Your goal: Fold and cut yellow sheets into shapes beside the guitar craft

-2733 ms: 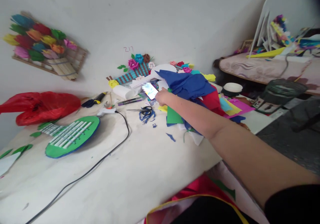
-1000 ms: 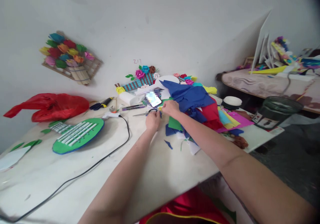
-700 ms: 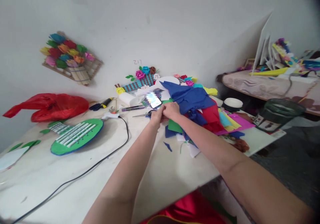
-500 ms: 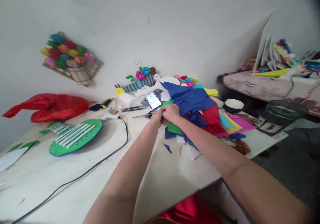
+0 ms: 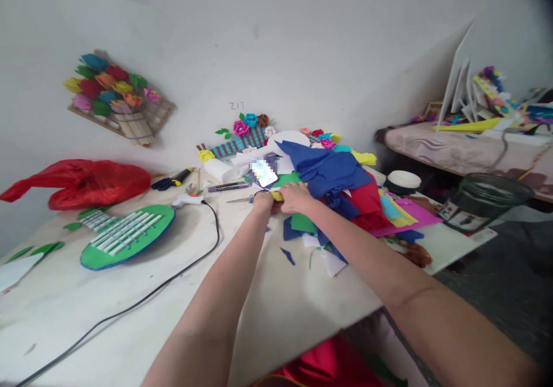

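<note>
Both my hands are close together over the middle of the table [image 5: 173, 312]. My right hand [image 5: 296, 197] has its fingers bent round a small yellow piece [image 5: 276, 196], probably paper. My left hand [image 5: 263, 201] is beside it at the piece's left end; its fingers are mostly hidden behind the wrist. Scissors [image 5: 239, 200] lie just left of my left hand, pointing left. A lit phone [image 5: 265, 174] rests behind my hands. Crumpled blue paper [image 5: 330, 168] and red paper [image 5: 367, 203] are heaped to the right of my right hand.
At the left are a green board with white strips [image 5: 129, 237], a glue gun [image 5: 188, 200] with a black cord, and a red plastic bag [image 5: 99, 182]. Markers [image 5: 228, 186] lie left of the phone. On the right stand a white lid [image 5: 404, 179] and a dark jar [image 5: 484, 203].
The yellow piece now shows between my hands. My left hand has shifted slightly left, away from my right hand. The view has moved a little.
</note>
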